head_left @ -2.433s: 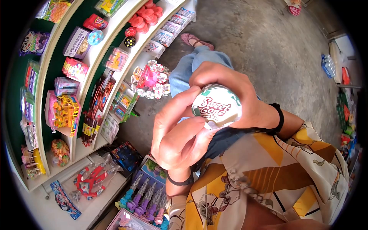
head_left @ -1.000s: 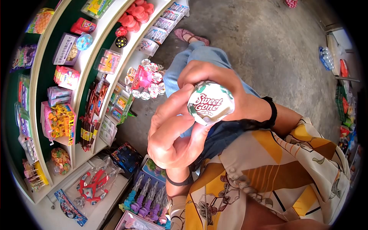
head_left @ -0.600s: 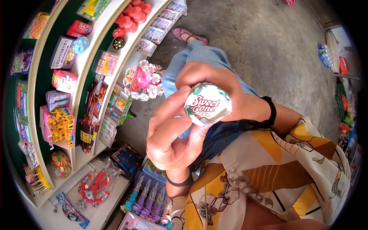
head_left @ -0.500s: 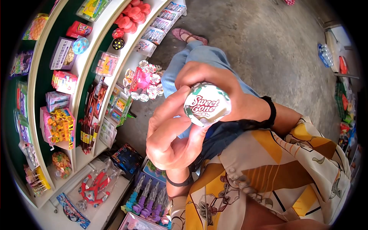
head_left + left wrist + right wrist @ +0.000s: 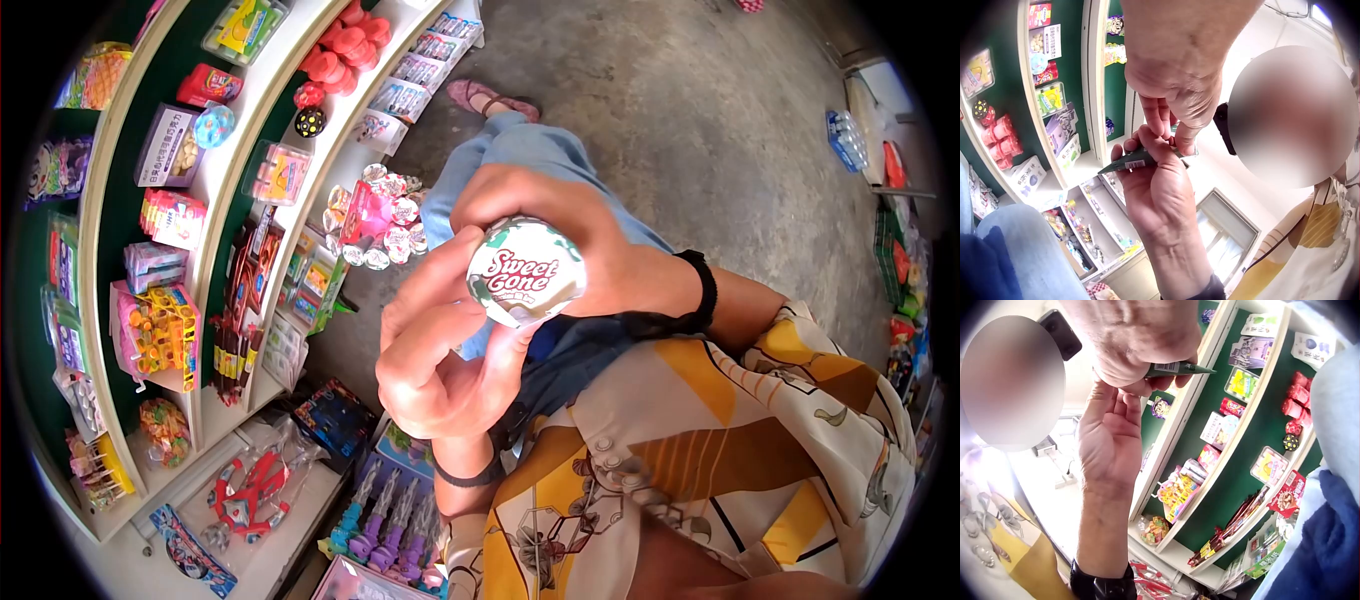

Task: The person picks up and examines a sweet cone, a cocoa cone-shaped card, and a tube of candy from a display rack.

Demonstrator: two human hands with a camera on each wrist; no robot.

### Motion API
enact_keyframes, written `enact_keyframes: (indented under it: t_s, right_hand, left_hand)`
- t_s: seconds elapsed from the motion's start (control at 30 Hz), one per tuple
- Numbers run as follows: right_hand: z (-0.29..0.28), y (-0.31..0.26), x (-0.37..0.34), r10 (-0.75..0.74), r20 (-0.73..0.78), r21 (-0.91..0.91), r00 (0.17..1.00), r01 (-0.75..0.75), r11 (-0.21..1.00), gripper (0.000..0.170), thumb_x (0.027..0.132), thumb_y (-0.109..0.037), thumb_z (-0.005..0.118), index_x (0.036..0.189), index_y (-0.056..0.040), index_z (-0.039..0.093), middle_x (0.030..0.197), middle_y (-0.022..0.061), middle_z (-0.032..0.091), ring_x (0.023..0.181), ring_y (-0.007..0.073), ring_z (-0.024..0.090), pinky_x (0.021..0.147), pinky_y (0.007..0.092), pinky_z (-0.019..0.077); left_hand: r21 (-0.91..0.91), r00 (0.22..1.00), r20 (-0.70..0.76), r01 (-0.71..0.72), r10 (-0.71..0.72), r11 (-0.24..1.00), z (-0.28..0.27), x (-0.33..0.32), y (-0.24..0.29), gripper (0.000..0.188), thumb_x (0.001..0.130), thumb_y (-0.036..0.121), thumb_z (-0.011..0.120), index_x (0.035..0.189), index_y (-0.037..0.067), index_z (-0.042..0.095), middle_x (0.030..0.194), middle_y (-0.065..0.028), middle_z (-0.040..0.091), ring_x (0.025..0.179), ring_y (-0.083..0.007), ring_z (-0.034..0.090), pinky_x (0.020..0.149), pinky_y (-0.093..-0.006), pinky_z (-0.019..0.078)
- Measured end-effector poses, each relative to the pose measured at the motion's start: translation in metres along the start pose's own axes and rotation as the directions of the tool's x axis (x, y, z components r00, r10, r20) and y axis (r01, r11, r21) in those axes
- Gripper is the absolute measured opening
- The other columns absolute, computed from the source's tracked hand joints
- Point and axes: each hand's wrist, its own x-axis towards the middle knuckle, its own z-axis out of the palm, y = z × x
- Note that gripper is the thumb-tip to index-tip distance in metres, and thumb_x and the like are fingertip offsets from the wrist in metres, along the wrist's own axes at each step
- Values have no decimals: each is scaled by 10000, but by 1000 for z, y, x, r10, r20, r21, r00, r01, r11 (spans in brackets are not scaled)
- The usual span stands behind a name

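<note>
A "Sweet Cone" snack cone (image 5: 526, 268), its white and green round lid toward the head camera, is held between both hands. My right hand (image 5: 590, 240) curls round it from the right. The thumb and fingers of my left hand (image 5: 435, 350) pinch the lid's near edge, where the wrapper is creased. The left wrist view has the dark green pointed body of the cone (image 5: 1132, 164) across my right hand (image 5: 1163, 200), with my left hand (image 5: 1175, 81) above. In the right wrist view, the cone's tip (image 5: 1194, 369) sticks out past my right hand (image 5: 1138, 340), beside my left hand (image 5: 1110, 444).
Curved shelves (image 5: 215, 225) with packaged sweets stand at the left. A round cluster of wrapped cones (image 5: 375, 215) is beside my legs (image 5: 540, 150). Below the shelves lie a bagged red toy (image 5: 250, 490) and a box of purple wands (image 5: 385, 530). Concrete floor (image 5: 680, 120) lies beyond.
Both hands and the cone have shifted a little left in the head view. The grip on the cone looks much the same, and the lid is still on.
</note>
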Motion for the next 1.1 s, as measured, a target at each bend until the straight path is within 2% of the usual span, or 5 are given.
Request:
enact_keyframes:
  t_s: [0.53,0.63,0.77,0.9,1.1]
  right_hand:
    - [4,-3,-1,40,-44,-41,998,-42,998,349,714,-118,751,989,-63,544,916,90,614,804,292,608,678,344,470]
    - [3,-6,-1,70,-41,-67,997,-72,995,336,719,-93,738,994,-62,548,934,95,620,817,298,611,692,341,471]
    - [3,-4,-1,63,-38,-102,997,-67,993,319,724,-56,715,995,-57,549,924,96,615,834,301,609,705,347,469]
    - [1,2,-1,4,-32,-235,999,-11,972,321,699,-10,685,986,-64,550,919,93,606,863,312,594,732,375,458]
    - [-2,8,-1,-19,45,-370,999,34,929,358,659,26,645,986,-74,541,949,91,595,929,323,573,779,408,432]
  left_hand:
    - [39,998,-65,29,-27,999,4,-5,-1,477,698,48,815,1042,23,485,1121,-281,577,956,-289,632,821,-369,524]
    - [-14,990,-56,132,-133,991,3,-2,4,497,690,43,815,1060,10,484,1116,-271,575,997,-284,606,850,-375,499]
    - [-220,949,-69,287,-308,932,1,-2,9,452,729,-8,730,1088,-13,455,1118,-257,557,990,-248,582,850,-338,482]
    - [-195,924,-28,369,-381,909,0,1,11,405,771,-40,686,1093,-12,441,1140,-244,537,959,-192,584,778,-284,500]
    - [-394,850,-14,479,-526,784,-3,-2,5,350,809,-48,670,1069,-16,437,1113,-213,547,893,-165,590,701,-252,527]
